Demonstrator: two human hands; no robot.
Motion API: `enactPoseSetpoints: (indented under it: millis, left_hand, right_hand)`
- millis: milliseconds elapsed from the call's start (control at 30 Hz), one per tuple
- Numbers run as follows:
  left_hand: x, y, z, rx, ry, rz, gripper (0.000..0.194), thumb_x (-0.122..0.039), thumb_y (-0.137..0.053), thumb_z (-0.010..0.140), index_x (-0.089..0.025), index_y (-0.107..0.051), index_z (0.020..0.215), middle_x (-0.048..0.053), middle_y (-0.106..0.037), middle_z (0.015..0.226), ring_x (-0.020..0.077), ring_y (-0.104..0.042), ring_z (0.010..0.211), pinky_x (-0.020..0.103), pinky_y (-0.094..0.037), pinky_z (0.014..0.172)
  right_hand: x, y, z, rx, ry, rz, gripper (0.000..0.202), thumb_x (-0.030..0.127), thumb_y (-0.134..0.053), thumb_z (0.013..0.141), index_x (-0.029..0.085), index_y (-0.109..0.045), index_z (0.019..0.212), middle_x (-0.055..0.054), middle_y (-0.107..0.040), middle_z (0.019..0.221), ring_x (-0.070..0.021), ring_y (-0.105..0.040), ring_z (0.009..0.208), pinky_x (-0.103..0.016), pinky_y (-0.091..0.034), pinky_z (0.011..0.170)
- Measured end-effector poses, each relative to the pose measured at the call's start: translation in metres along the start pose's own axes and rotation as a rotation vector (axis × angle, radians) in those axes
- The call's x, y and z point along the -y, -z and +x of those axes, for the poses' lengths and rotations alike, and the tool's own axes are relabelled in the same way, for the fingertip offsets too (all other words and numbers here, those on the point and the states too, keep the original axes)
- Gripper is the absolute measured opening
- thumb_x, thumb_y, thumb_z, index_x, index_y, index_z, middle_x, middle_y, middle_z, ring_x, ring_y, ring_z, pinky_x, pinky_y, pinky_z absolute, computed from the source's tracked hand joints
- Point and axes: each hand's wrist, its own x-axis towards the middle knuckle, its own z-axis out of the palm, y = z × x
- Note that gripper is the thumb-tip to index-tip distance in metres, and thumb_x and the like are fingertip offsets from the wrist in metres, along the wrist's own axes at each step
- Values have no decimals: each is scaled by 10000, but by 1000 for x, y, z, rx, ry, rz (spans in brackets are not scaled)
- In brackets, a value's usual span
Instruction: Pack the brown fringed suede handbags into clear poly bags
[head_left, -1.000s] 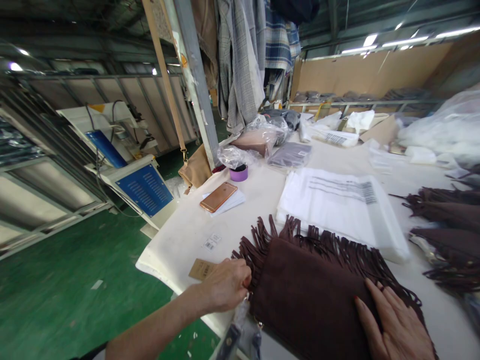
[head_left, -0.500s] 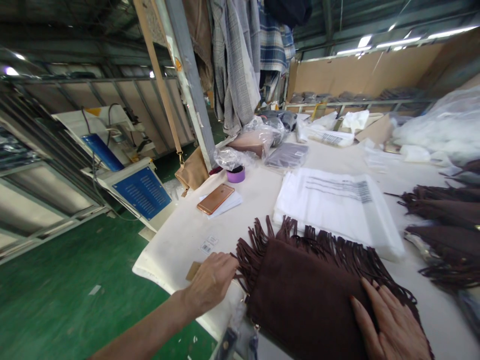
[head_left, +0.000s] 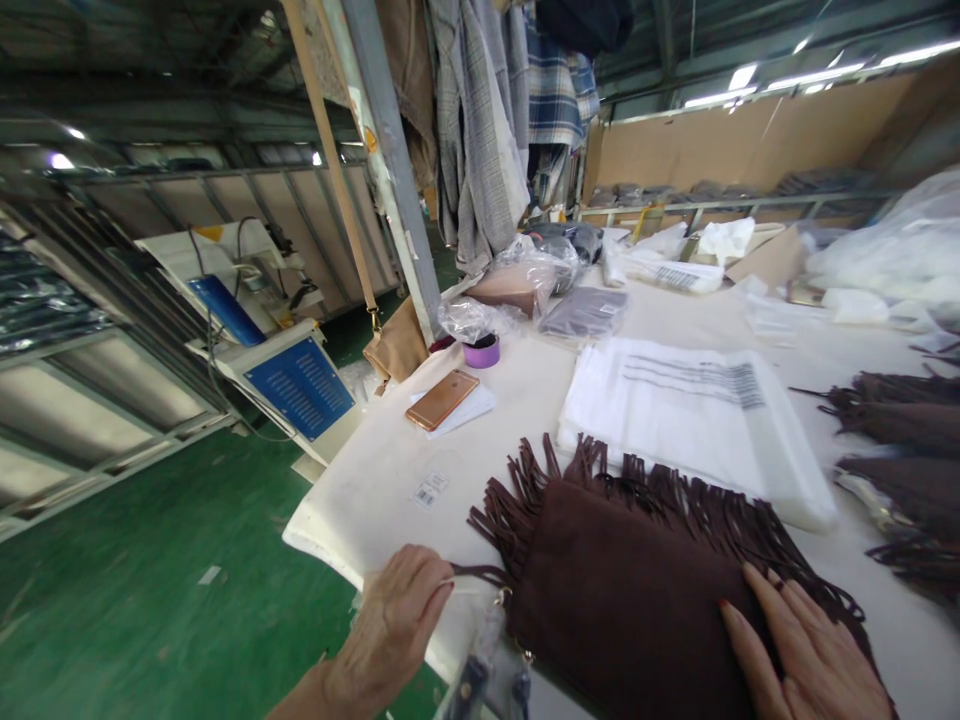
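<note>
A dark brown bag (head_left: 630, 590) with fringe (head_left: 675, 490) along its far edge lies on the pale table (head_left: 375, 480). At its right part my right hand (head_left: 806, 640) rests flat, fingers spread. Left of the bag, my left hand (head_left: 401, 610) is closed on a thin brown strip that runs to the bag's left edge, near a metal clasp. Straps in clear plastic (head_left: 480, 680) hang at the near edge. A stack of white plastic bags (head_left: 690, 410) lies behind the fringe.
A phone (head_left: 442, 400) lies on white paper, near a roll of purple tape (head_left: 481, 350) and a barcode label (head_left: 429, 490). More brown fringed bags (head_left: 907, 480) are at the right. A metal post (head_left: 397, 170) stands behind the table's left side.
My left hand has moved down and left from the fringe's corner, drawing a brown strip out straight. The tan piece beside it no longer shows. My right hand stays on the bag.
</note>
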Motion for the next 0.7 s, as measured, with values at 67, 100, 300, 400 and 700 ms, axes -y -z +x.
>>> enactPoseSetpoints:
  millis: [67,100,300,400,700]
  left_hand:
    - [-11,-5,9,59,7,-74,203,-177,-332,931,-202,-519,856,32,-561,806,168,-519,791,296,-425,709]
    - [-16,-8,12,87,12,-86,214,-188,-336,932,-200,-525,830,31,-560,794,169,-517,782,299,-426,703]
    - [-35,-23,7,139,76,-92,269,-236,-316,924,-202,-528,761,37,-562,758,183,-498,738,326,-386,669]
    - [-41,-22,9,218,237,-230,245,-278,-342,887,-201,-544,770,43,-563,755,188,-493,745,333,-363,696]
    - [-59,3,46,577,914,-895,246,-421,-477,552,-184,-498,616,-36,-413,515,116,-352,498,254,-236,490]
  right_hand:
    - [-1,1,2,-5,20,-14,336,25,-313,800,104,-614,927,-262,-544,1148,-452,-237,1317,-620,-446,813]
    - [-1,1,3,-7,24,-16,334,27,-315,800,108,-616,921,-256,-546,1147,-449,-235,1319,-613,-450,815]
    - [1,4,3,10,22,-18,341,17,-332,791,89,-628,943,-266,-526,1186,-453,-256,1309,-588,-455,829]
    - [2,6,4,-4,8,-19,337,10,-325,794,84,-627,924,-271,-524,1179,-457,-251,1309,-599,-450,830]
    - [2,9,8,-19,41,-56,314,-3,-337,796,61,-607,944,-293,-529,1148,-462,-240,1311,-583,-466,812]
